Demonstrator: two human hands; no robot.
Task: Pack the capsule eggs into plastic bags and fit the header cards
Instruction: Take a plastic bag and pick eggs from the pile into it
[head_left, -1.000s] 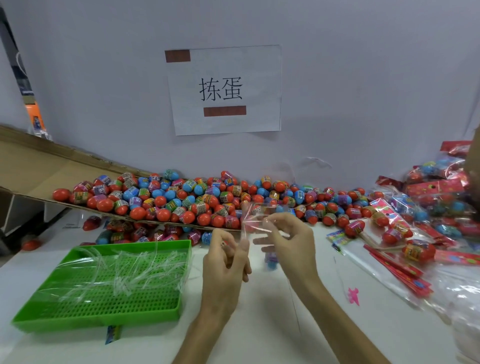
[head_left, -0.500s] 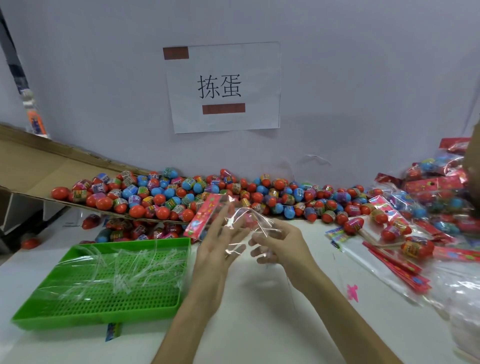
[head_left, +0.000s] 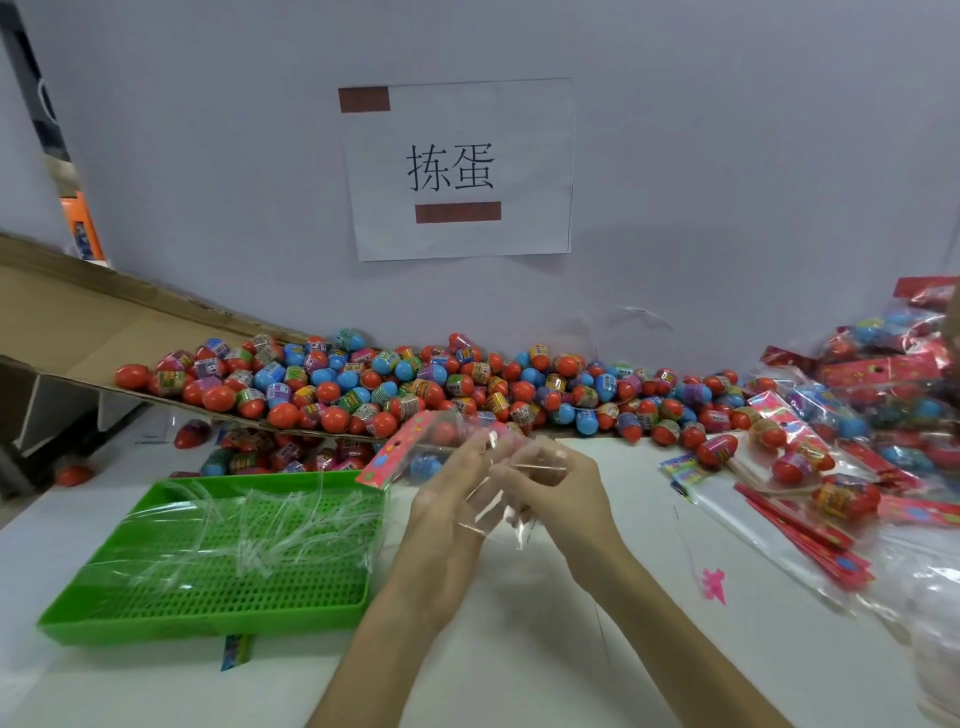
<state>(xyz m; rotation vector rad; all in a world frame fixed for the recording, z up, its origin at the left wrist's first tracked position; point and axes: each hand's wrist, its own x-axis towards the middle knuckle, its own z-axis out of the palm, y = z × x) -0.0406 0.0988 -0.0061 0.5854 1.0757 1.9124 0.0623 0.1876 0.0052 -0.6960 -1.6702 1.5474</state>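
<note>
A clear plastic bag (head_left: 511, 512) with a pink-red header card (head_left: 399, 451) at its far left end hangs above the table between my hands. My left hand (head_left: 444, 519) lies against the bag with its fingers straight and spread. My right hand (head_left: 558, 491) pinches the crinkled film with curled fingers. Behind the hands, a big heap of red, blue and purple capsule eggs (head_left: 415, 384) runs along the wall and up a cardboard ramp (head_left: 78, 322).
A green perforated tray (head_left: 208, 616) holding several clear bags sits at the left front. Packed bags of eggs (head_left: 883, 400) pile up at the right, with a stack of red header cards (head_left: 810, 535) and loose film in front. A pink scrap (head_left: 714, 584) lies on the white table.
My left hand went from pinching the bag to straight, spread fingers. The bag turned, so its header card now sticks out to the upper left. Both hands stayed close together.
</note>
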